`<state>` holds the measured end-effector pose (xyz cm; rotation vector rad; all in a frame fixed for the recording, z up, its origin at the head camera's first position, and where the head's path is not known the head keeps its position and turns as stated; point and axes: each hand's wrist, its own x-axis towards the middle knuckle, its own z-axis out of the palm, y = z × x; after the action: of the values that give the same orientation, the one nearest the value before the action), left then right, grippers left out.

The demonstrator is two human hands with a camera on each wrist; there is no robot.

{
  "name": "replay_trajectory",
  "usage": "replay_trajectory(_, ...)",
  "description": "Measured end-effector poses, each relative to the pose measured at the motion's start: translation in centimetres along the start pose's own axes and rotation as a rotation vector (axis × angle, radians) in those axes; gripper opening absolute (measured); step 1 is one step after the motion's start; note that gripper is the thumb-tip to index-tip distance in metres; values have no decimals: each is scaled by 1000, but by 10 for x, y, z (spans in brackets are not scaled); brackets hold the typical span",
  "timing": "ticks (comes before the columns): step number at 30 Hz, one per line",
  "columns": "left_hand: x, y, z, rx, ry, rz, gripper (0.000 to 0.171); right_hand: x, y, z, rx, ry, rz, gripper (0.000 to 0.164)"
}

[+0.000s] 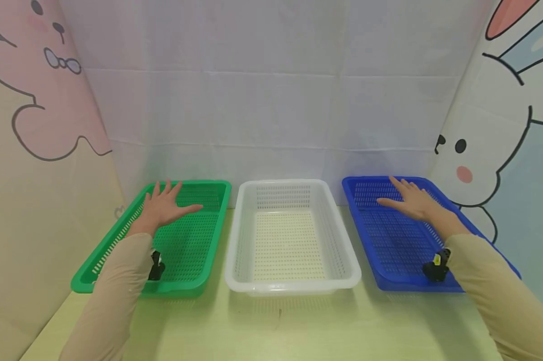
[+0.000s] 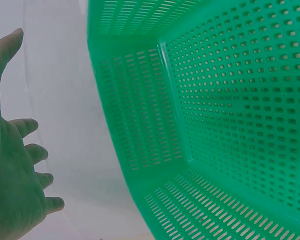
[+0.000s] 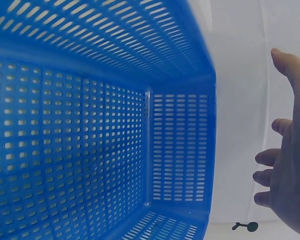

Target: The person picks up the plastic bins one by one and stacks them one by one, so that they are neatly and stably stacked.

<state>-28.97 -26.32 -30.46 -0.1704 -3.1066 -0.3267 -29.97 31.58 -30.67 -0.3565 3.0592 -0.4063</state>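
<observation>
My left hand is held over the green basket, fingers spread and thumb pointing right, with nothing in it. In the left wrist view the same hand shows its palm and fingers beyond the basket's rim. Over the blue basket my right hand is stretched out, fingers straight and holding nothing. The right wrist view shows that hand to the side of the blue rim. Both baskets have slotted walls and a perforated floor. A black wrist camera sits under the right forearm.
Between the two baskets stands a white basket with a perforated floor. All three rest on a pale yellow-green table. White cloth hangs behind them, and cartoon-printed panels close off the left and right sides.
</observation>
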Motion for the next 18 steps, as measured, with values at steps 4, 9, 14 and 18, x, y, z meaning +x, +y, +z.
replay_trajectory(4, 1, 2, -1, -38, -4, 8, 100, -2, -8, -3, 51, 2, -16, 86)
replay_trajectory(9, 0, 3, -2, -114, 10, 28, 98, -3, -18, -6, 123, 7, -34, 83)
replay_trajectory(14, -3, 4, -5, -213, 25, 33, 96, -5, -24, -7, 181, 1, -13, 84)
replay_trajectory(18, -6, 6, -6, -296, -6, 15, 93, -7, -29, -7, 239, -4, -18, 85)
